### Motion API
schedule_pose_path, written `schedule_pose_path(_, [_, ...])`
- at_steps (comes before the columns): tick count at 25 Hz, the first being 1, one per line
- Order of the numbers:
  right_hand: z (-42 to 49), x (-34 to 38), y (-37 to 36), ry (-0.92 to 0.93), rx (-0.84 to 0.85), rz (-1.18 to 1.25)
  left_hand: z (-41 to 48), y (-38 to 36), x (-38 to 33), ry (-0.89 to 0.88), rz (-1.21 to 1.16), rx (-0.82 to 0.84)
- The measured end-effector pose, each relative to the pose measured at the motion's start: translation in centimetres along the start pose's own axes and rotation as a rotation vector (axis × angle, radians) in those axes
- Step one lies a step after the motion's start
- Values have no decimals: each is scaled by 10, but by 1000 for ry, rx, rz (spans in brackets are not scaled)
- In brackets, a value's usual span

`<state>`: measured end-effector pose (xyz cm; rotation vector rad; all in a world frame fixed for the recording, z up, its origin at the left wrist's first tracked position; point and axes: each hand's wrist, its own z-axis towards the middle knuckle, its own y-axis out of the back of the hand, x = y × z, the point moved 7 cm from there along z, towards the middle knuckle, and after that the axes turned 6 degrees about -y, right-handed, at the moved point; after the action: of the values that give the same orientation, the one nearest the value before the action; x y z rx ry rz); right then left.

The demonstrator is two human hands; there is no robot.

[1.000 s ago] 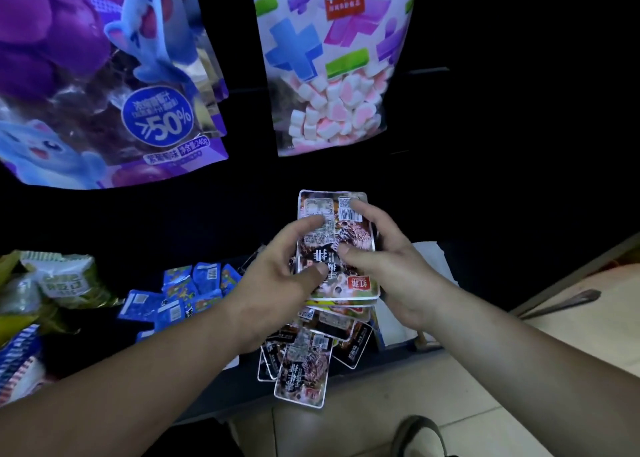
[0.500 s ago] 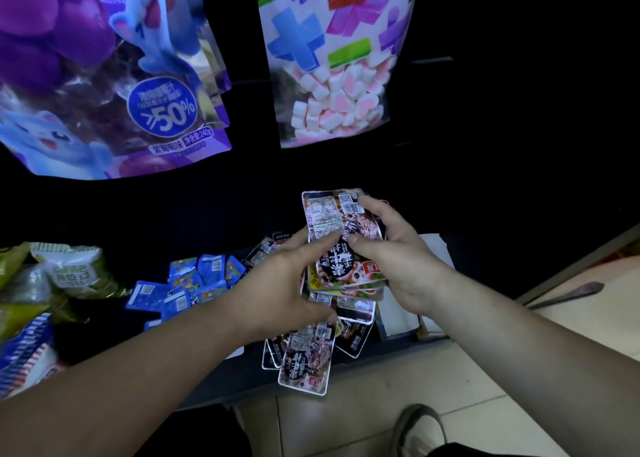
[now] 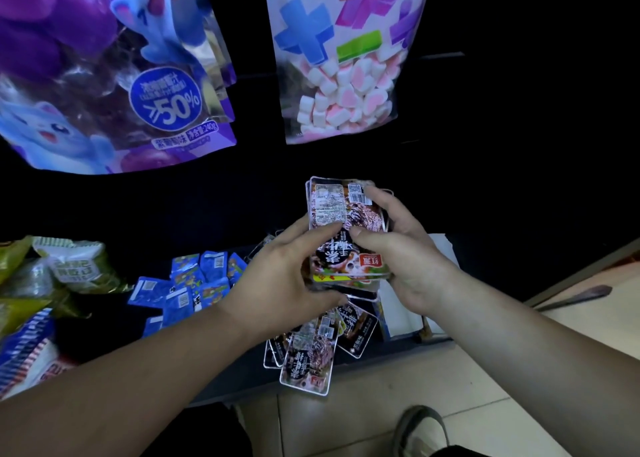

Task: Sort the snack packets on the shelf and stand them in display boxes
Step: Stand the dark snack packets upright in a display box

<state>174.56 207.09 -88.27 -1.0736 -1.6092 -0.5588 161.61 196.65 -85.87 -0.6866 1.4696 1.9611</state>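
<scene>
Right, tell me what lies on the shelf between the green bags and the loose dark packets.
A heap of small blue packets lies there, shown in the head view.

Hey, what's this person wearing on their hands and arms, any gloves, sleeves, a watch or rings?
Nothing shows. The left hand and right hand have no gloves or visible rings. The left forearm and right forearm are uncovered to the frame's edge: no sleeves, watch or bracelet.
</scene>
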Motion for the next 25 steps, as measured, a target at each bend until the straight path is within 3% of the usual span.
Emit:
schedule_pose_path(3, [-3, 5, -6, -5, 45, 45, 7, 3, 0, -25, -48, -46])
schedule_pose_path(7, [0, 11, 1, 35, 21, -92, 3, -7, 5, 153, -297, 175])
schedule_pose_path(10, [-6, 10, -6, 59, 129, -221, 4, 4, 8, 296, -526, -75])
schedule_pose_path(15, [-12, 0, -21, 21, 190, -331, -1, -4, 10, 392, -397, -89])
schedule_pose_path(19, [-12, -8, -24, 28, 171, -420, 1, -7, 6, 373, -360, -43])
schedule_pose_path(25, [-19, -1, 0, 147, 185, -638, 7, -7, 7, 321, -385, -141])
